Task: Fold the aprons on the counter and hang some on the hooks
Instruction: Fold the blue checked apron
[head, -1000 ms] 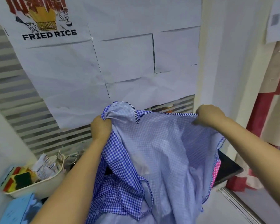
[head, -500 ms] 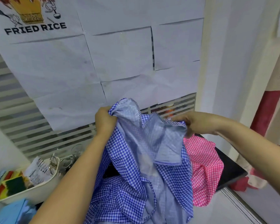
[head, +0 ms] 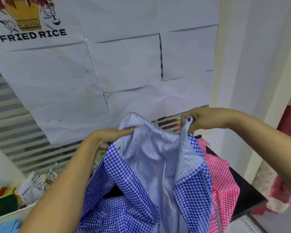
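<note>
Now | left hand (head: pixel 111 135) grips blue apron (head: pixel 141 174) top edge | right hand (head: pixel 203 120) pinches its corner, moved inward | pink apron (head: pixel 222 179) uncovered on surface (head: pixel 247 195) | folding begins

This looks like the back corner of a small food shop. A sign (head: pixel 32 33) on the wall says FRIED RICE, with a crown and little cooking tools drawn on it. A blue apron (head: pixel 124 190) and a pink apron (head: pixel 222 182), both checked, are at a black table (head: pixel 247 199). A white tub (head: pixel 10 216) nearby holds scrubbing sponges (head: pixel 5 204).
</note>
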Action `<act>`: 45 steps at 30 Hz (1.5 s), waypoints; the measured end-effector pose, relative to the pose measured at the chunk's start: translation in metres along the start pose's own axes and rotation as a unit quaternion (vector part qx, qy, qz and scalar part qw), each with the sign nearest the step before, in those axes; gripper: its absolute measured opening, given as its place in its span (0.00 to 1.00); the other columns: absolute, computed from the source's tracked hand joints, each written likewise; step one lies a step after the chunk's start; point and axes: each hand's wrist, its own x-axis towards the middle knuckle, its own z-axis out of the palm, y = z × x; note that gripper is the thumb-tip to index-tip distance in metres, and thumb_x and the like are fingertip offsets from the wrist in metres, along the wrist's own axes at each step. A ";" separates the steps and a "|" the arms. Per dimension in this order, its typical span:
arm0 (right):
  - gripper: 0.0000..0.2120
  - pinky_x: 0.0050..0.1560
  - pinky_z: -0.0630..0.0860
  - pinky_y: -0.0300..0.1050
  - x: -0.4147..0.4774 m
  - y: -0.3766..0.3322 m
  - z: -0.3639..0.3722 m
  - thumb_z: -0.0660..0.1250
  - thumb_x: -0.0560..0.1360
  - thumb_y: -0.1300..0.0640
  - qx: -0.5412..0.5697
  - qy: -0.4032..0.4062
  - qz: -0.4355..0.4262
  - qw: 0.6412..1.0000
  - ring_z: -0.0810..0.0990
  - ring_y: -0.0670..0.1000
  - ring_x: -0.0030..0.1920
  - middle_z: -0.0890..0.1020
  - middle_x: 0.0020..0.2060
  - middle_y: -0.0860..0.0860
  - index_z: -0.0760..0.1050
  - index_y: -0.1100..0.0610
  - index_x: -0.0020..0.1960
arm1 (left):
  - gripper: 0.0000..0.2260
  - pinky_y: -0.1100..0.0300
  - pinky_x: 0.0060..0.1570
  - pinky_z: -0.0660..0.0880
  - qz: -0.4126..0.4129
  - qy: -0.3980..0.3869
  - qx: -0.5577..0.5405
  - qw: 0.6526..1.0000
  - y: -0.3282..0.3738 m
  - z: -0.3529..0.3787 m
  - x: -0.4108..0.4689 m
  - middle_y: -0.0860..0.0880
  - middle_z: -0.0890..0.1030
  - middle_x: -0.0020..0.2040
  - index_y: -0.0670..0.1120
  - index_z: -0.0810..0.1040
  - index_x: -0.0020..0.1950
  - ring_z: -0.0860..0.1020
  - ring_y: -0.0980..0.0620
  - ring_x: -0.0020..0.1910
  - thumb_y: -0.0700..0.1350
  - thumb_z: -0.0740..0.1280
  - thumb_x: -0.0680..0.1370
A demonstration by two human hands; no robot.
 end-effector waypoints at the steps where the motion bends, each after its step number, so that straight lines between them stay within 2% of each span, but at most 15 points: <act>1: 0.07 0.39 0.70 0.42 0.001 0.001 0.001 0.69 0.74 0.63 0.066 -0.044 -0.002 0.997 0.74 0.47 0.35 0.77 0.34 0.50 0.74 0.60 0.38 | 0.19 0.48 0.52 0.79 -0.010 0.023 -0.047 0.999 0.002 -0.002 0.002 0.42 0.84 0.51 0.42 0.79 0.59 0.83 0.45 0.49 0.54 0.66 0.76; 4: 0.02 0.51 0.79 0.47 0.013 0.013 0.003 0.71 0.74 0.58 0.078 -0.148 -0.003 0.986 0.82 0.50 0.45 0.84 0.43 0.49 0.82 0.54 0.43 | 0.19 0.49 0.47 0.79 -0.009 0.133 -0.138 0.981 0.010 -0.005 0.005 0.41 0.84 0.45 0.37 0.77 0.61 0.82 0.44 0.44 0.51 0.64 0.80; 8: 0.24 0.49 0.76 0.46 0.035 0.029 -0.001 0.76 0.58 0.35 -0.212 -0.112 0.073 0.968 0.78 0.48 0.42 0.80 0.37 0.43 0.76 0.51 0.44 | 0.15 0.53 0.37 0.79 0.029 0.281 -0.140 0.949 0.022 -0.011 0.005 0.40 0.81 0.46 0.33 0.76 0.59 0.79 0.44 0.41 0.43 0.68 0.78; 13: 0.26 0.49 0.76 0.45 0.049 0.028 0.006 0.78 0.65 0.46 -0.338 -0.116 0.187 0.915 0.78 0.52 0.46 0.80 0.48 0.52 0.79 0.60 0.56 | 0.08 0.57 0.31 0.67 0.075 0.389 -0.126 0.910 0.020 -0.017 0.009 0.41 0.76 0.30 0.38 0.76 0.38 0.72 0.47 0.30 0.38 0.73 0.73; 16: 0.28 0.45 0.73 0.43 0.054 0.027 0.011 0.78 0.66 0.49 -0.386 -0.123 0.214 0.889 0.75 0.53 0.46 0.80 0.57 0.54 0.77 0.63 0.60 | 0.09 0.55 0.33 0.66 0.084 0.385 -0.128 0.910 0.015 -0.008 0.015 0.41 0.75 0.31 0.41 0.74 0.35 0.70 0.48 0.31 0.38 0.72 0.73; 21: 0.24 0.66 0.71 0.51 0.053 0.043 0.006 0.76 0.68 0.50 -0.041 -0.264 0.147 0.953 0.78 0.54 0.61 0.80 0.61 0.53 0.77 0.58 0.60 | 0.06 0.56 0.35 0.72 0.048 0.349 -0.156 0.923 -0.004 0.000 0.031 0.38 0.77 0.41 0.36 0.77 0.44 0.75 0.45 0.36 0.35 0.73 0.72; 25: 0.28 0.63 0.74 0.55 0.052 0.052 0.014 0.74 0.70 0.49 0.238 -0.256 0.129 0.928 0.78 0.59 0.62 0.79 0.61 0.58 0.74 0.63 0.64 | 0.29 0.48 0.56 0.76 0.044 0.305 -0.232 0.923 -0.007 0.011 0.036 0.38 0.78 0.60 0.33 0.72 0.66 0.79 0.42 0.54 0.45 0.76 0.71; 27: 0.22 0.54 0.80 0.52 0.054 0.048 0.017 0.72 0.70 0.51 0.400 -0.173 0.141 0.889 0.83 0.57 0.52 0.82 0.54 0.58 0.76 0.61 0.60 | 0.31 0.51 0.56 0.76 0.063 0.310 -0.249 0.915 0.000 0.022 0.037 0.39 0.76 0.63 0.35 0.69 0.69 0.77 0.43 0.57 0.50 0.73 0.73; 29: 0.15 0.46 0.82 0.54 0.057 0.046 0.022 0.69 0.73 0.54 0.578 -0.056 0.153 0.800 0.84 0.56 0.41 0.84 0.45 0.60 0.78 0.65 0.52 | 0.25 0.53 0.53 0.76 0.079 0.318 -0.242 0.913 0.010 0.035 0.035 0.39 0.77 0.61 0.37 0.71 0.67 0.78 0.42 0.57 0.51 0.68 0.77; 32: 0.16 0.33 0.80 0.52 0.064 0.040 0.031 0.57 0.81 0.55 0.659 0.049 0.181 0.729 0.84 0.56 0.33 0.84 0.37 0.61 0.76 0.67 0.49 | 0.10 0.64 0.45 0.74 0.149 0.377 -0.111 0.907 0.025 0.066 0.029 0.43 0.80 0.51 0.41 0.76 0.54 0.77 0.47 0.48 0.47 0.63 0.79; 34: 0.20 0.34 0.81 0.51 0.066 0.033 0.042 0.56 0.81 0.51 0.643 0.051 0.186 0.741 0.84 0.57 0.35 0.84 0.39 0.62 0.76 0.68 0.54 | 0.05 0.69 0.36 0.68 0.251 0.360 -0.015 0.898 0.027 0.095 0.020 0.51 0.76 0.42 0.48 0.71 0.44 0.73 0.51 0.44 0.42 0.64 0.79; 36: 0.25 0.42 0.81 0.53 0.065 0.024 0.053 0.59 0.78 0.44 0.604 -0.003 0.168 0.779 0.85 0.58 0.41 0.83 0.45 0.64 0.79 0.67 0.52 | 0.05 0.68 0.43 0.69 0.317 0.224 0.043 0.921 0.018 0.122 0.014 0.57 0.76 0.45 0.50 0.72 0.48 0.75 0.56 0.47 0.41 0.66 0.79; 39: 0.16 0.48 0.80 0.52 0.064 0.021 0.064 0.65 0.77 0.54 0.501 -0.033 0.180 0.846 0.83 0.56 0.41 0.83 0.44 0.62 0.78 0.68 0.51 | 0.07 0.70 0.51 0.70 0.278 0.035 0.090 0.956 -0.004 0.143 0.010 0.57 0.78 0.51 0.49 0.76 0.57 0.76 0.64 0.50 0.44 0.65 0.80; 41: 0.07 0.47 0.81 0.51 0.064 0.028 0.067 0.64 0.77 0.64 0.487 -0.009 0.197 0.851 0.82 0.56 0.39 0.83 0.42 0.61 0.76 0.68 0.51 | 0.07 0.69 0.50 0.71 0.248 0.016 0.040 0.968 -0.013 0.138 0.005 0.55 0.80 0.46 0.46 0.81 0.52 0.77 0.63 0.45 0.40 0.64 0.80; 45: 0.09 0.58 0.77 0.57 0.060 0.031 0.067 0.65 0.77 0.66 0.358 0.047 0.187 0.913 0.82 0.61 0.52 0.84 0.49 0.61 0.78 0.68 0.55 | 0.13 0.68 0.59 0.71 0.258 -0.002 0.022 0.966 -0.021 0.117 -0.003 0.56 0.83 0.52 0.51 0.84 0.52 0.78 0.58 0.58 0.36 0.64 0.78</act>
